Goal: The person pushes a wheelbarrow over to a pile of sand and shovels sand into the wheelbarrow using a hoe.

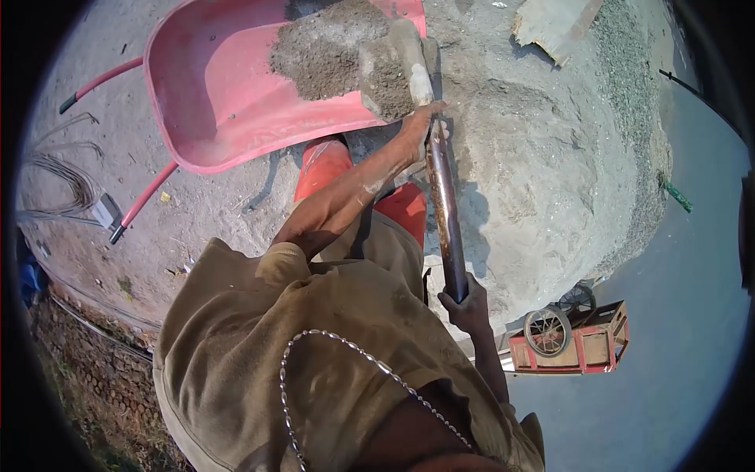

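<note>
- Your left hand point(423, 130) clasped the shovel point(445, 206), right of upper centre.
- Your right hand point(469, 308) clasped its handle end.
- Keeping both grips firm beside the wheelbarrow point(182, 98), upper left, likely steadied it best.

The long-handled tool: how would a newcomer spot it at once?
Find the pink-red wheelbarrow at the top. Beside its right edge, the long-handled tool runs down through the left hand to the right hand. Its brown shaft sets it apart from the wheelbarrow's red handles.
</note>
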Demonstrator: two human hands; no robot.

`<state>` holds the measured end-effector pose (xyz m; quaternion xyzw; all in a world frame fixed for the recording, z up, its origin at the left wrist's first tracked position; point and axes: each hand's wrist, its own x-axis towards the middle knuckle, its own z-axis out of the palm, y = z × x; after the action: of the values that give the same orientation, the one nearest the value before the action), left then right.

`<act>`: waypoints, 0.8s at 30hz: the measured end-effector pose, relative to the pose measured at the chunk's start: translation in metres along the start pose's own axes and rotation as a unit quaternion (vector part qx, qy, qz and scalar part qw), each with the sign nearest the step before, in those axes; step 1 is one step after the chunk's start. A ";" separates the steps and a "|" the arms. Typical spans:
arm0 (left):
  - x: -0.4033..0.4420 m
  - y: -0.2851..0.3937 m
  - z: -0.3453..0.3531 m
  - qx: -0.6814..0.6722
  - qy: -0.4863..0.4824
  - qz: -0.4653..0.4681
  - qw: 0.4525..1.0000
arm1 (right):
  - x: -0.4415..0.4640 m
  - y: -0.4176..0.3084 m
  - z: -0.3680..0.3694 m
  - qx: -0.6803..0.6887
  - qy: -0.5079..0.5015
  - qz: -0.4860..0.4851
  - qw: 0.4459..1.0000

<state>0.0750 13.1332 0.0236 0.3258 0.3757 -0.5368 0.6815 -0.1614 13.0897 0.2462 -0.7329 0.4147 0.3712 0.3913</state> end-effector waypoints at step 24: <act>0.363 -0.110 0.131 0.087 -0.041 0.117 0.989 | 0.414 0.326 -0.053 0.132 -0.011 -0.028 0.991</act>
<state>0.0405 12.8224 -0.2280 0.4031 0.2589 -0.4972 0.7234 -0.2848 12.7974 -0.1781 -0.6818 0.4353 0.3100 0.4995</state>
